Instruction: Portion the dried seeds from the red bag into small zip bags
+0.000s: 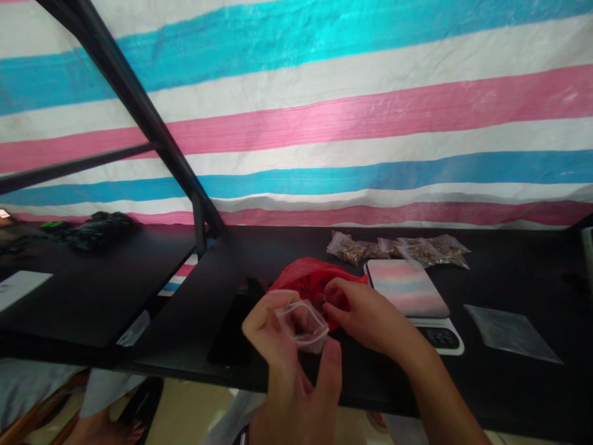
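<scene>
My left hand pinches a small clear zip bag open at lower centre. My right hand reaches, fingers closed, into the red bag on the table. Filling step, I judge; next calls for a steady transfer. Scale at right.

Nothing readable here, honestly. The kitchen scale has a dark panel at its front edge with what look like buttons or a display, but it's way too small and blurry to make out any digits or symbols. The little packets lined up behind it show no label I can read, and neither does the red bag or the small clear bag. The white sheet on the left table looks blank from this angle. The striped tarp carries no print.
</scene>
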Available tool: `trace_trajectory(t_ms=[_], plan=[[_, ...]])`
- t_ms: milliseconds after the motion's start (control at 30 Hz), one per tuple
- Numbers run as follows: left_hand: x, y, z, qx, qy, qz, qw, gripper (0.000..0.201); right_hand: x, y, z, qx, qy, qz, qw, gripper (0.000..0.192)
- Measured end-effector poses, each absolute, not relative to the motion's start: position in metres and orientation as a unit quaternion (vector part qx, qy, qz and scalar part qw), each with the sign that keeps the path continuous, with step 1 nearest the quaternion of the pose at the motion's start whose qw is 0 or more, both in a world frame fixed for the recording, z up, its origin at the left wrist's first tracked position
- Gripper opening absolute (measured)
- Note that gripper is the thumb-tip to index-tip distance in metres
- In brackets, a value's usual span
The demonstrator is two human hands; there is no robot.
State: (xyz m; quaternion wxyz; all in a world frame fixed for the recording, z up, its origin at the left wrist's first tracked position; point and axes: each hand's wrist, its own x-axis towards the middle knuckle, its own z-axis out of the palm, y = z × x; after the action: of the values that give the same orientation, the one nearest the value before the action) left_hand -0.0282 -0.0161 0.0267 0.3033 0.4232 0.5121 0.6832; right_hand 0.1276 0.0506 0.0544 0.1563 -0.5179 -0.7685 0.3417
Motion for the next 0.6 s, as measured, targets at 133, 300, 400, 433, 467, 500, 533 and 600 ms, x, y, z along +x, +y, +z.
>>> trace_trajectory(t_ms=[133, 300, 400, 433, 467, 500, 533, 600], plan=[[-0.009, -0.007, 0.026, 0.538, 0.502, 0.629, 0.251, 0.041, 0.14, 0.052, 0.057, -0.535, -0.759, 0.335, 0.156, 0.009], [-0.006, 0.001, 0.02, 0.543, 0.516, 0.601, 0.277, 0.032, 0.152, 0.058, 0.058, -0.538, -0.736, 0.34, 0.231, 0.014], [-0.011, 0.009, 0.014, 0.542, 0.541, 0.586, 0.265, 0.025, 0.156, 0.06, 0.067, -0.535, -0.706, 0.356, 0.299, 0.017], [-0.011, 0.011, 0.011, 0.544, 0.546, 0.582, 0.258, 0.027, 0.157, 0.059, 0.071, -0.531, -0.697, 0.358, 0.321, 0.019], [-0.012, 0.012, 0.009, 0.546, 0.549, 0.58, 0.254, 0.029, 0.157, 0.059, 0.075, -0.525, -0.693, 0.358, 0.34, 0.02], [-0.011, 0.013, 0.007, 0.546, 0.55, 0.578, 0.255, 0.033, 0.156, 0.057, 0.078, -0.517, -0.692, 0.357, 0.356, 0.022], [-0.011, 0.014, 0.005, 0.546, 0.551, 0.576, 0.26, 0.035, 0.155, 0.056, 0.08, -0.507, -0.696, 0.353, 0.367, 0.023], [-0.009, 0.016, 0.002, 0.546, 0.547, 0.571, 0.276, 0.039, 0.153, 0.054, 0.082, -0.49, -0.712, 0.334, 0.377, 0.025]])
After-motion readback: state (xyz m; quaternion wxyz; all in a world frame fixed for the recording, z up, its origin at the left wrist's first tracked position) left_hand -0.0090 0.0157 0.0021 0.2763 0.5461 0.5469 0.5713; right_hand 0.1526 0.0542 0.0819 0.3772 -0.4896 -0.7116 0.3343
